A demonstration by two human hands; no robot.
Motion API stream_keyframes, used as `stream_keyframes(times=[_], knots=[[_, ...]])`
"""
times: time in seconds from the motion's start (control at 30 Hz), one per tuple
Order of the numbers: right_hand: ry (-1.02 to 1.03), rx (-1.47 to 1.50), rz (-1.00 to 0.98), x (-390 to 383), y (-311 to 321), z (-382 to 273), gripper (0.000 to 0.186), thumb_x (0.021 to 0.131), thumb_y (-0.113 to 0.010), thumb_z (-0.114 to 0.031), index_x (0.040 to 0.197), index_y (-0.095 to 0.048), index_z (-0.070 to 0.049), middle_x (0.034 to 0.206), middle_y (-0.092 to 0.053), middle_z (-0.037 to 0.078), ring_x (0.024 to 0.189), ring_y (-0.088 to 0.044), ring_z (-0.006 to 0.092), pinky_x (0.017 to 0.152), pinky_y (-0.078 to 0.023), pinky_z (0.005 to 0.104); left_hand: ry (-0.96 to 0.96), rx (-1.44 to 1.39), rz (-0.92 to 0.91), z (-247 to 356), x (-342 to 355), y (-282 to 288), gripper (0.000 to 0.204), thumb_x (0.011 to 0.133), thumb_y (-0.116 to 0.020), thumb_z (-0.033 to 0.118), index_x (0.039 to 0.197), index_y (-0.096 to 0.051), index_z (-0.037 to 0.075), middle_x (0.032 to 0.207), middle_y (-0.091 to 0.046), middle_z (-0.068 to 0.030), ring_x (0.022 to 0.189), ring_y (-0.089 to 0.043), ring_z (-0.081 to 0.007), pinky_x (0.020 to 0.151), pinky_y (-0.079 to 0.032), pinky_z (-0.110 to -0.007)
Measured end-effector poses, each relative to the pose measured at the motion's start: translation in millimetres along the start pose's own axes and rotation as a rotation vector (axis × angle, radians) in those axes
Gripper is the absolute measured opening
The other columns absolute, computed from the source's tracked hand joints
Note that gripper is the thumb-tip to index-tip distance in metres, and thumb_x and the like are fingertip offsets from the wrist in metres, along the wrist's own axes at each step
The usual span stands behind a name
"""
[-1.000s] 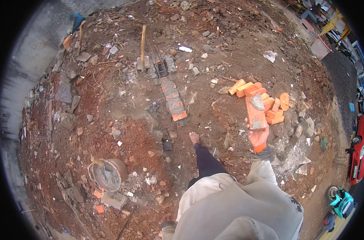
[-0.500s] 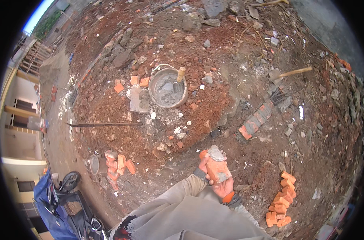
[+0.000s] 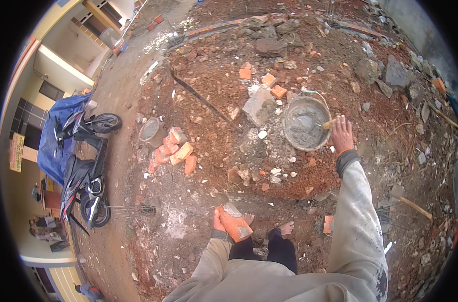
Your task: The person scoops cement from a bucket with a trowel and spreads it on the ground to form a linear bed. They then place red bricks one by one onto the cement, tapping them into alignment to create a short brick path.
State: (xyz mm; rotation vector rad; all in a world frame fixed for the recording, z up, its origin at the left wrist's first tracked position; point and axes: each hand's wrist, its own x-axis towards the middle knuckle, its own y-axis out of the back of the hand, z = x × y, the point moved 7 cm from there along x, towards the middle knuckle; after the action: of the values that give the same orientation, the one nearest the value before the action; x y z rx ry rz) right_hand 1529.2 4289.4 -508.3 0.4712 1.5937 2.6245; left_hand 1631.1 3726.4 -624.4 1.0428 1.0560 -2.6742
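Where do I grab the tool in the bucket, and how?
Probably by its wooden handle, coming from the right, where the right hand is: the handle lies across the bucket's right rim, its end pointing out, away from the grey mortar. A wrap-around grip should suit its slim shape.

Toward nine o'clock a dark motorbike [image 3: 79, 170] stands beside a blue tarp [image 3: 46, 148], with a yellow sign [image 3: 16, 152] farther out. A pale building [image 3: 68, 43] fills ten o'clock. At eleven o'clock a long dark bar [image 3: 204, 101] lies on the soil. A grey wall [image 3: 415, 35] rises at two o'clock, near a broad grey rock [image 3: 398, 73].
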Motion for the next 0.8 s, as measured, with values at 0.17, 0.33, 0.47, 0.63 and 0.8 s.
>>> stream_keyframes(times=[0.17, 0.33, 0.47, 0.63, 0.8], knots=[[0.015, -0.197, -0.297, 50, -86, -4, 0.030, 0.090, -0.049, -0.019, 0.113, -0.064, -0.007, 0.112, -0.062, 0.014, 0.118, -0.051, 0.0315, 0.113, -0.024, 0.0529, -0.077, -0.016, 0.122, 12, -47, 44, 0.065, 0.085, -0.056, 0.051, 0.132, -0.048, 0.007, 0.125, -0.057, -0.0136, 0.116, -0.055, -0.0340, 0.102, -0.044, -0.046], [0.021, -0.223, -0.280, 41, -105, -59, 0.025, 0.090, -0.051, -0.024, 0.100, -0.072, -0.014, 0.108, -0.058, 0.006, 0.104, -0.051, 0.0254, 0.094, -0.033, 0.0500, 0.001, -0.032, 0.308, 25, -65, 81, 0.066, 0.087, -0.057, 0.049, 0.136, -0.043, 0.006, 0.132, -0.052, -0.0169, 0.119, -0.053, -0.0345, 0.102, -0.044, -0.047], [-0.047, -0.122, -0.491, 23, -104, -36, 0.024, 0.091, -0.050, -0.022, 0.107, -0.066, -0.014, 0.112, -0.061, 0.009, 0.106, -0.058, 0.0283, 0.084, -0.045, 0.0446, 0.147, -0.245, 0.074, 26, -32, 67, 0.064, 0.089, -0.058, 0.051, 0.133, -0.046, 0.006, 0.124, -0.057, -0.0166, 0.113, -0.057, -0.0342, 0.099, -0.046, -0.048], [-0.073, -0.037, -0.513, 25, -23, -10, 0.036, 0.082, -0.062, -0.030, 0.108, -0.065, -0.005, 0.103, -0.065, 0.011, 0.103, -0.062, 0.0285, 0.081, -0.051, 0.0393, 0.291, -0.225, 0.050, 1, 26, 90, 0.065, 0.089, -0.063, 0.047, 0.136, -0.041, 0.008, 0.122, -0.056, -0.0180, 0.115, -0.056, -0.0376, 0.098, -0.044, -0.055], [-0.317, 0.194, -0.319, -18, 104, 54, 0.035, 0.087, -0.056, -0.033, 0.087, -0.067, 0.001, 0.076, -0.067, 0.015, 0.068, -0.068, 0.0297, 0.063, -0.054, 0.0416, 0.238, -0.099, 0.117, 16, 39, 28, 0.054, 0.083, -0.067, 0.055, 0.116, -0.056, 0.013, 0.098, -0.064, -0.0097, 0.093, -0.062, -0.0282, 0.085, -0.051, -0.049]])
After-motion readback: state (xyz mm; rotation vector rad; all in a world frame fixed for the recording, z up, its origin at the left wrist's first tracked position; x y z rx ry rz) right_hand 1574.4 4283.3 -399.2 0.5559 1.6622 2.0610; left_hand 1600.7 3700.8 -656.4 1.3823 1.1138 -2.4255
